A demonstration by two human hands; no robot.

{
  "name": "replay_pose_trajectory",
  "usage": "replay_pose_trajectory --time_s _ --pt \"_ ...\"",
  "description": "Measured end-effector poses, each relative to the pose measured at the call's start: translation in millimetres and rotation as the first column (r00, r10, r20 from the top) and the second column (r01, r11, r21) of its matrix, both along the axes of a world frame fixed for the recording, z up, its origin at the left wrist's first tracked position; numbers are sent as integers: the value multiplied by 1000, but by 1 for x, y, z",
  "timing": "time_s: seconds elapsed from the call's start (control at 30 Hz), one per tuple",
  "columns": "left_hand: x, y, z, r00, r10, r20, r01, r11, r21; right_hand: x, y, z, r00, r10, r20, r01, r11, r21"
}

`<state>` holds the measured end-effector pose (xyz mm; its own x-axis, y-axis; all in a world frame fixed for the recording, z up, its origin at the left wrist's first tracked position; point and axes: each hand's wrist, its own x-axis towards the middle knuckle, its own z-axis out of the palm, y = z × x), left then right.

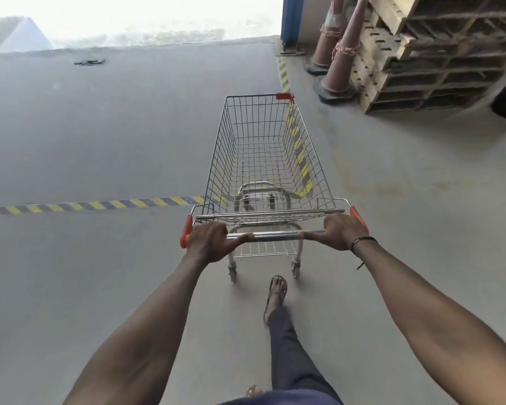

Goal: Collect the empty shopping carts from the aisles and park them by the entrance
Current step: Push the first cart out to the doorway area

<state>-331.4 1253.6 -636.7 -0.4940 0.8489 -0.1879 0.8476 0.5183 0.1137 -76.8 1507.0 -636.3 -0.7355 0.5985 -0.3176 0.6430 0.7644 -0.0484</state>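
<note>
On the grey floor (85,135), a yellow-and-black stripe (94,204) runs from the left edge toward the cart (263,159), where it meets a second stripe that runs away under the basket's right side. The left hand (211,242) is wrapped round the left end of the handle (270,236), thumb along the bar, just beside an orange end cap (186,230). The cart stands mid-floor straight ahead of the person, wire basket empty. A sandalled foot (276,295) steps just behind its rear wheels. The right hand (338,232), a dark band (361,242) at its wrist, grips the handle's right end. Farther right, two cones (341,59) stand beside stacked pallets (427,54), well apart from the cart.
</note>
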Motion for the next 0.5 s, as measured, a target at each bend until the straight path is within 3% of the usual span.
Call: replay_pose_trajectory --time_s 0.5 --pt "-261 287 1 998 58 2 -58 998 -31 -277 302 -6 999 52 10 -51 999 -7"
